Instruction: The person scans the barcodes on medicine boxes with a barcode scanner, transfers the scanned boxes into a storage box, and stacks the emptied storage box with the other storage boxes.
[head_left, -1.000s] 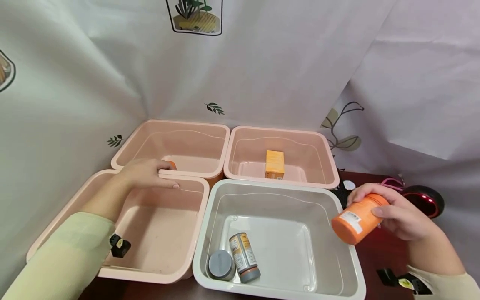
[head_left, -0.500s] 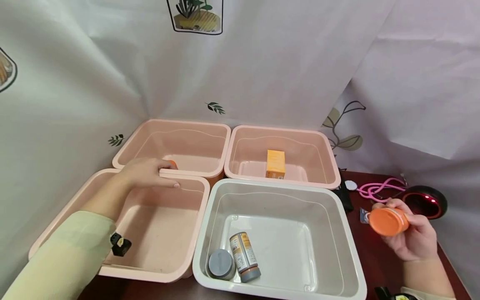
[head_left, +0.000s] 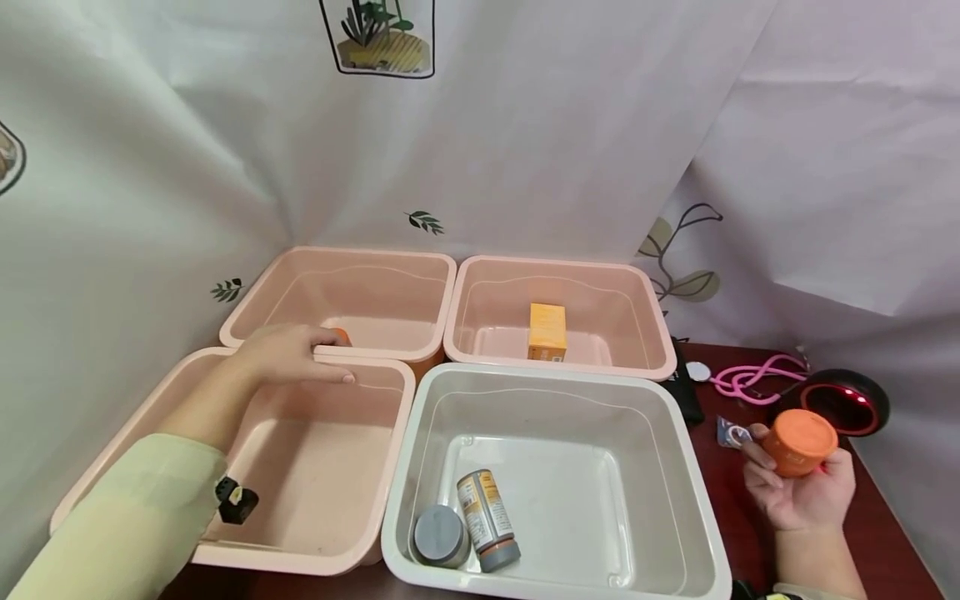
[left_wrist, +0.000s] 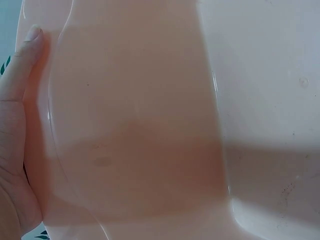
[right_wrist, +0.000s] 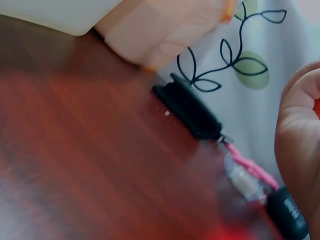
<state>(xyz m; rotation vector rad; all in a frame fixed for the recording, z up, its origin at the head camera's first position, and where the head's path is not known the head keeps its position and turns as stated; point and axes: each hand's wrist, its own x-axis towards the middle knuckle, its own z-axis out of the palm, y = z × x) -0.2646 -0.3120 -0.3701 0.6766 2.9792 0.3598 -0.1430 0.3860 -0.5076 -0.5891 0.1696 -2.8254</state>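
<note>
Head view: right hand [head_left: 813,500] clamped around an orange jar [head_left: 801,446]

From here the jar hangs above a dark reddish tabletop [head_left: 750,533], right of the white bin [head_left: 562,483], with pale leaf-printed cloth [head_left: 525,150] behind. The left hand [head_left: 288,354] rests across the left pink bins [head_left: 315,483]; its fingertips are hidden, so I can't tell whether they're curled. One grey container [head_left: 486,518] carries a printed label, too small to read
</note>
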